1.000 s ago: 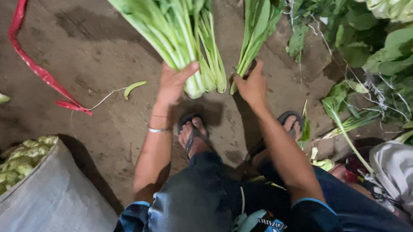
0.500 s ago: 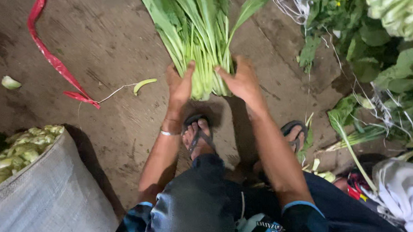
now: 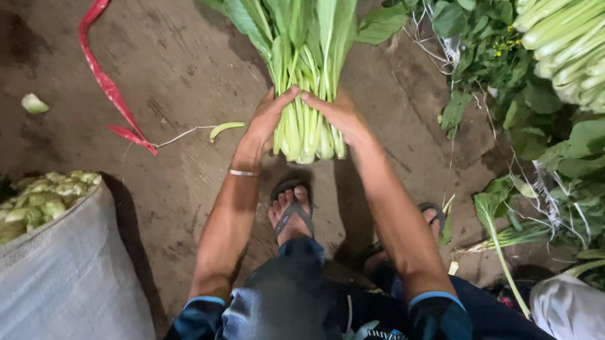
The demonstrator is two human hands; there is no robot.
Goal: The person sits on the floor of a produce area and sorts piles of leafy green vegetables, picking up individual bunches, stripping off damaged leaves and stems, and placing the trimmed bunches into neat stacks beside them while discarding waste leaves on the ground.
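The left hand [image 3: 269, 116] and right hand [image 3: 339, 113] press in from either side of a bunch of leafy greens [image 3: 302, 65], fingers wrapped around its pale stalks just above the cut ends. The bunch lies on the dirt ground [image 3: 175, 71], its leaf tips cut off by the top edge. A grey sack [image 3: 51, 280] is only partly visible.

Rough concrete floor [image 3: 183, 65], woven plastic sack [image 3: 51, 280]

One head camera — worn high, facing steeply down, close over the ground [image 3: 169, 64].
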